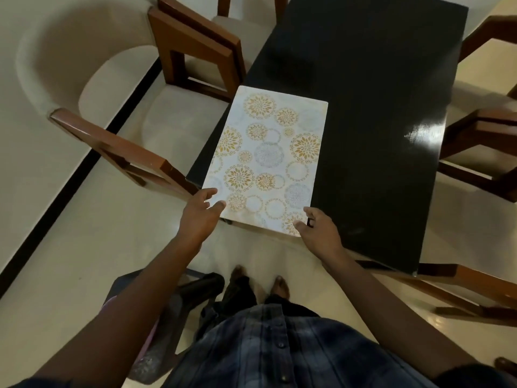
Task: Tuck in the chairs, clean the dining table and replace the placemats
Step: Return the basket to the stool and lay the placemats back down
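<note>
A white placemat (268, 161) with gold and grey flower circles lies on the near left corner of the black dining table (372, 107). Its near edge overhangs the table's end a little. My left hand (200, 214) is at the mat's near left corner, fingers loosely spread and touching its edge. My right hand (319, 231) is at the near right corner, thumb lying on the mat. Whether either hand pinches the mat is unclear. Two wooden chairs with cream seats (179, 119) (195, 43) stand along the table's left side, seats partly out from under it.
More wooden chairs stand on the table's right side (481, 141) and near right (475, 292). A dark stool or bin (167, 301) sits on the floor by my left leg. A black stripe (84, 163) crosses the pale floor at the left.
</note>
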Demonstrator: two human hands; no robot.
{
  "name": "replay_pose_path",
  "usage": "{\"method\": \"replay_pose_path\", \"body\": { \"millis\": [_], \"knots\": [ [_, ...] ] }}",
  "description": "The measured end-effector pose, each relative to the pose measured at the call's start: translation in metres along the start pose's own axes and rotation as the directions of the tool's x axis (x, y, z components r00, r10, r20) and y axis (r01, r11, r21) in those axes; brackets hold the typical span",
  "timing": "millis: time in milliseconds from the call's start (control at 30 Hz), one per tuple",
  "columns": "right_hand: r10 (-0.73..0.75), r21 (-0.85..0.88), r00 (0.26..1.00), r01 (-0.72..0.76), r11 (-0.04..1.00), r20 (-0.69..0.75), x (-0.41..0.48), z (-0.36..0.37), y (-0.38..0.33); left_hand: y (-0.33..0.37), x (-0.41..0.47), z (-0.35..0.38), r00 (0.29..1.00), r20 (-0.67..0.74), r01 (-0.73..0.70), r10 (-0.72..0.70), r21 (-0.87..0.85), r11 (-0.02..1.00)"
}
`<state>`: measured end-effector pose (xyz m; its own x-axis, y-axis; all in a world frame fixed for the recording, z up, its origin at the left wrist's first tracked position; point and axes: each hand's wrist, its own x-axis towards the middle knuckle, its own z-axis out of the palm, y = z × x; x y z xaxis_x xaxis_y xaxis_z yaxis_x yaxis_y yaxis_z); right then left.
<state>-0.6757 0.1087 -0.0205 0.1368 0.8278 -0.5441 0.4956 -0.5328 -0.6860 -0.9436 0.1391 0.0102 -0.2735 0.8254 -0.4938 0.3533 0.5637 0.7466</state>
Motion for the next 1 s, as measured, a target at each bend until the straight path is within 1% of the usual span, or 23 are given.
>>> {"method": "replay_pose_path", "body": {
  "millis": [100, 200, 300, 367, 433, 500, 567, 700, 800, 900, 1000],
  "knots": [
    [0.111, 0.035, 0.994, -0.111, 0.993, 0.001, -0.001, 0.003, 0.008, -0.009, 0.023, -0.002, 0.996, 0.016, 0.082, -0.083, 0.050, 0.995],
    [0.147, 0.110, 0.988, -0.141, 0.984, -0.046, 0.000, 0.007, 0.007, -0.015, 0.042, -0.004, 0.985, 0.062, 0.157, -0.160, 0.051, 0.986],
    [0.179, 0.161, 0.976, -0.158, 0.974, -0.127, 0.002, 0.012, 0.004, -0.019, 0.054, -0.007, 0.980, 0.063, 0.183, -0.187, 0.072, 0.981],
    [0.186, 0.187, 0.964, -0.150, 0.971, -0.191, 0.004, 0.014, 0.004, -0.021, 0.058, -0.011, 0.983, 0.045, 0.172, -0.177, 0.091, 0.981],
    [0.185, 0.206, 0.958, -0.139, 0.968, -0.221, 0.006, 0.014, 0.004, -0.022, 0.059, -0.017, 0.988, 0.014, 0.152, -0.155, 0.108, 0.982],
    [0.180, 0.241, 0.965, -0.132, 0.961, -0.189, 0.010, 0.015, 0.003, -0.023, 0.060, -0.022, 0.992, -0.022, 0.128, -0.126, 0.115, 0.985],
    [0.174, 0.281, 0.974, -0.128, 0.951, -0.144, 0.012, 0.014, 0.001, -0.023, 0.062, -0.027, 0.993, -0.037, 0.119, -0.116, 0.086, 0.989],
    [0.129, 0.294, 0.985, -0.090, 0.951, -0.115, 0.006, 0.007, -0.001, -0.017, 0.063, -0.036, 0.996, 0.003, 0.088, -0.088, 0.017, 0.996],
    [0.077, 0.278, 0.984, -0.029, 0.960, -0.164, -0.001, -0.002, -0.006, -0.009, 0.061, -0.041, 0.997, 0.053, 0.054, -0.052, -0.037, 0.998],
    [0.056, 0.347, 0.970, 0.030, 0.938, -0.235, -0.003, -0.014, -0.010, 0.002, 0.067, -0.046, 0.997, 0.073, -0.004, 0.009, -0.066, 0.998],
    [0.074, 0.448, 0.959, 0.060, 0.892, -0.275, 0.003, -0.028, -0.017, 0.022, 0.082, -0.048, 0.995, 0.090, -0.017, 0.031, -0.156, 0.988]
  ]
}}
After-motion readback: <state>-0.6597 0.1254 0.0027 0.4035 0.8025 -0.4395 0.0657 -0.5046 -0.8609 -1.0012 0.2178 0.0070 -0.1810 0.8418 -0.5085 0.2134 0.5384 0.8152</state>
